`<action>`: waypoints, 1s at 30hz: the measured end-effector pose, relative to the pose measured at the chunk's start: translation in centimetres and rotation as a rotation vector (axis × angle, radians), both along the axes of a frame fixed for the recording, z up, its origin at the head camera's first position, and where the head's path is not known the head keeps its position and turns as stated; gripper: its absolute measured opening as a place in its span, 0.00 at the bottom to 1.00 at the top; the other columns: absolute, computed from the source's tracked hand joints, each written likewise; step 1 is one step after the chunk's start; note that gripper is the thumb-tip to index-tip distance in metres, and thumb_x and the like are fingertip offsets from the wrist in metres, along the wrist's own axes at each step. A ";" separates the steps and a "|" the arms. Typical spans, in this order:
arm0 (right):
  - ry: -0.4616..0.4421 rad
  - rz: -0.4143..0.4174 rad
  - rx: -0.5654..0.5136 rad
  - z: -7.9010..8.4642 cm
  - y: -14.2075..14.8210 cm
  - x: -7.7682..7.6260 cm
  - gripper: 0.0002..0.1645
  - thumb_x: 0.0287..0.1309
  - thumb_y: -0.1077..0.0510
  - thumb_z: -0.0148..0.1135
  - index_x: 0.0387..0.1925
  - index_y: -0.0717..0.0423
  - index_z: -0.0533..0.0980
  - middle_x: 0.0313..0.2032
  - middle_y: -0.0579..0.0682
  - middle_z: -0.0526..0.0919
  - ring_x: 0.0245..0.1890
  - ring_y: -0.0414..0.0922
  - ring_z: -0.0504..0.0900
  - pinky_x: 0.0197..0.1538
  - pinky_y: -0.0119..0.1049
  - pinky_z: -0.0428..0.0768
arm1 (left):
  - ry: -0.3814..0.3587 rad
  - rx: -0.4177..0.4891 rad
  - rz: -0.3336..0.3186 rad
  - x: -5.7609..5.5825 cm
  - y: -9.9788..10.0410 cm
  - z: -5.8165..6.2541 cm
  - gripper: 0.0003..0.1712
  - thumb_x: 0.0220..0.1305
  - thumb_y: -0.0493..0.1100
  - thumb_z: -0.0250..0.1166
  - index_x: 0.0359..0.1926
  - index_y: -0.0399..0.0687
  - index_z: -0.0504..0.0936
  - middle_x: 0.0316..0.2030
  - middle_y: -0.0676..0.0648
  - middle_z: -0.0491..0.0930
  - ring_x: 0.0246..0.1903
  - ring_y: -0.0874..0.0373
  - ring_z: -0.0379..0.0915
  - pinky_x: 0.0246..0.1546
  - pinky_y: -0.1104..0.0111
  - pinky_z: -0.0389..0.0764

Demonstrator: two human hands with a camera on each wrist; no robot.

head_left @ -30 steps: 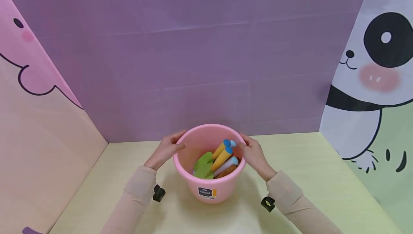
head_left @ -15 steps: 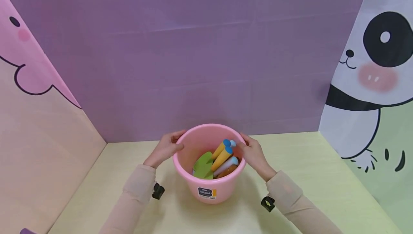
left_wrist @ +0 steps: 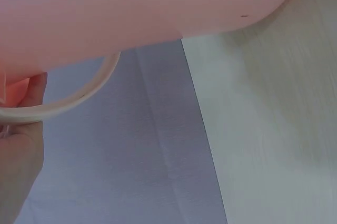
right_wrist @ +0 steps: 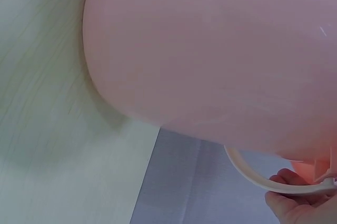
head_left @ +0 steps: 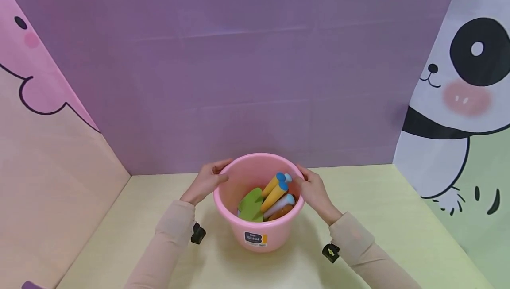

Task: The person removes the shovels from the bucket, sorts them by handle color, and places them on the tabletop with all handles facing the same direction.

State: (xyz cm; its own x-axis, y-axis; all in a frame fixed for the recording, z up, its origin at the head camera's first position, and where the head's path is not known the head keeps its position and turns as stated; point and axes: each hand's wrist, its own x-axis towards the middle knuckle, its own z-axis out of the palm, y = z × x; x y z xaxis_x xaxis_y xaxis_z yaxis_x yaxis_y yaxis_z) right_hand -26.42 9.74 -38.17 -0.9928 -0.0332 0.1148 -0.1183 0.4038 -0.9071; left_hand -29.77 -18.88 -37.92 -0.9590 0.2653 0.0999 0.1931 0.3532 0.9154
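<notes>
A pink plastic bucket (head_left: 243, 229) with a label on its front stands on the table. My left hand (head_left: 204, 183) grips its rim on the left, thumb over the edge. On the opposite side, my right hand (head_left: 317, 191) holds the rim the same way. Inside lie a flat green piece (head_left: 251, 207), yellow rods with blue ends (head_left: 274, 196), a pale cylinder with a light blue end (head_left: 279, 206) and something brown (head_left: 281, 212). The bucket's white handle (left_wrist: 87, 90) curves past my left fingers in the left wrist view, and the right wrist view shows the handle (right_wrist: 258, 177) by my right fingers.
The pale wooden table (head_left: 159, 200) meets a purple backdrop (head_left: 255, 81) just behind the bucket. Printed side panels, one with a panda (head_left: 450, 147), stand at left and right. A purple object (head_left: 32, 285) pokes in at the bottom left corner.
My left wrist has shifted very slightly to the right, and the head view has tilted a little. Both hands keep their hold on the bucket, which stays in place.
</notes>
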 end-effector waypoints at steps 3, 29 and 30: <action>-0.004 0.012 0.008 0.1 0.2 -0.1 0.29 0.64 0.58 0.48 0.65 0.63 0.60 0.62 0.61 0.67 0.61 0.57 0.67 0.58 0.47 0.70 | 0.001 0.010 0.007 0.0 0.1 0.1 0.30 0.58 0.33 0.54 0.64 0.41 0.65 0.61 0.39 0.68 0.56 0.46 0.69 0.53 0.59 0.74; 0.174 0.355 0.212 4.7 1.4 -0.4 0.21 0.60 0.62 0.54 0.55 0.63 0.72 0.53 0.59 0.77 0.53 0.55 0.76 0.53 0.45 0.76 | 0.001 0.033 0.051 -0.1 0.2 -0.1 0.29 0.57 0.33 0.54 0.63 0.41 0.67 0.59 0.40 0.70 0.55 0.47 0.70 0.51 0.62 0.75; 0.163 0.381 0.208 4.6 1.3 -0.5 0.21 0.60 0.62 0.54 0.55 0.63 0.72 0.52 0.59 0.77 0.53 0.54 0.76 0.53 0.45 0.76 | 0.009 0.030 0.046 -0.1 0.2 -0.1 0.29 0.57 0.32 0.54 0.63 0.40 0.67 0.59 0.39 0.70 0.55 0.47 0.71 0.51 0.62 0.76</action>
